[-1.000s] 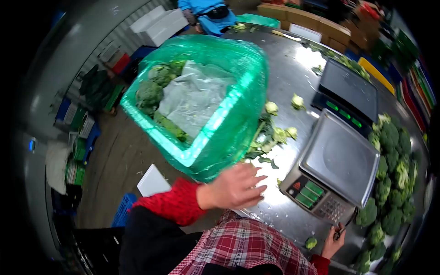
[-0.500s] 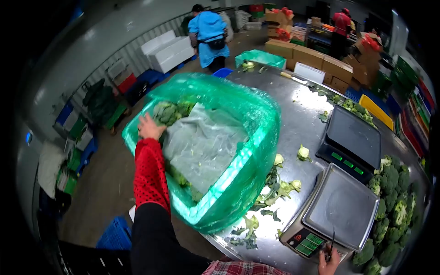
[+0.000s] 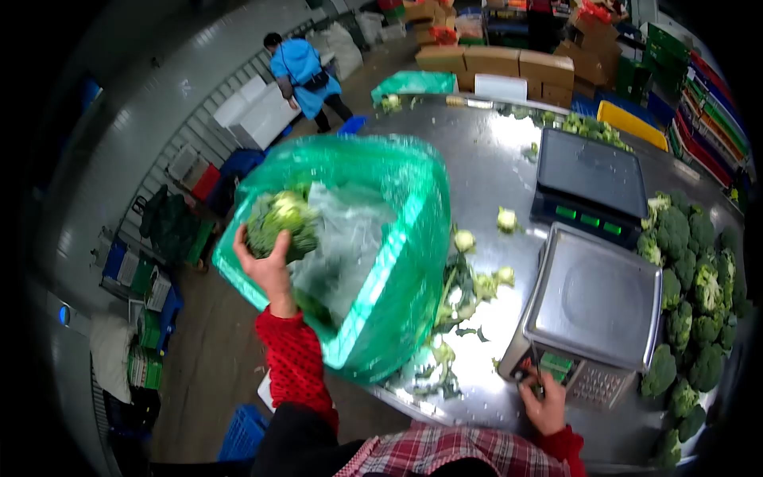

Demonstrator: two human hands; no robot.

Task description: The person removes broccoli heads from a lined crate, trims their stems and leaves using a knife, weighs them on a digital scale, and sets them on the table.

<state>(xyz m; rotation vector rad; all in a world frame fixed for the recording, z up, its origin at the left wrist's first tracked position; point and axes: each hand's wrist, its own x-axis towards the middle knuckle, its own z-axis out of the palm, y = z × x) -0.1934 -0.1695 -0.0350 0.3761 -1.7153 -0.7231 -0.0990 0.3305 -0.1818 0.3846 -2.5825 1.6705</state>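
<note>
A broccoli head (image 3: 280, 225) is in my left hand (image 3: 270, 274), with its cut stem side turned up. Hand and broccoli are above the left part of a container lined with green plastic (image 3: 397, 274). Inside that container lies a translucent plastic sheet (image 3: 342, 254). My right hand (image 3: 545, 405) is closed around a small knife (image 3: 538, 367), whose thin dark blade points away from me. It is just in front of the silver-topped scale (image 3: 596, 294), by its display panel. The knife's handle is mostly hidden by the fingers.
Several broccoli heads (image 3: 706, 318) are piled on the right of the metal table (image 3: 477, 151). A black scale (image 3: 592, 175) stands behind the silver one. Trimmed stems and leaves (image 3: 457, 294) lie beside the container. A person in blue (image 3: 302, 67) stands beyond, near white boxes (image 3: 258, 111).
My left hand has lifted a broccoli head from the container's left side. The right hand still holds the knife by the scale. The view has shifted, and the person in blue has turned.
</note>
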